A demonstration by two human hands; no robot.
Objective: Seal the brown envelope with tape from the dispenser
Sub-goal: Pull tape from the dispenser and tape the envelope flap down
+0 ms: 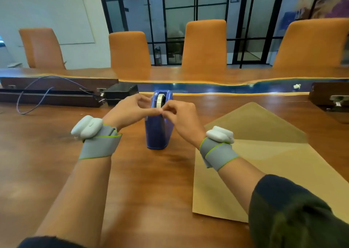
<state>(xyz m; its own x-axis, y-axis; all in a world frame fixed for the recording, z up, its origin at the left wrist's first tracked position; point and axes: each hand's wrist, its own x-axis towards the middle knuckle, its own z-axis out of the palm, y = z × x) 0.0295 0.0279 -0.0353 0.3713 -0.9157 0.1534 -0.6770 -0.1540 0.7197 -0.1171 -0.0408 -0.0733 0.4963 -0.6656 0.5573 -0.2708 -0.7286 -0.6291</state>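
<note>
Left hand (130, 108) and right hand (181, 115) pinch together, fingertips touching.

There is just one view, from a camera on the person's head; it looks forward and down along both arms, so the left hand (130, 108) and right hand (182, 115) meet near the middle of the picture, close to the camera; the wooden table (151, 181) fills the low half and looks bent at the edges, as the lens is wide; far off at the top are orange chairs (204, 43) and dark glass walls (188, 11).
</note>
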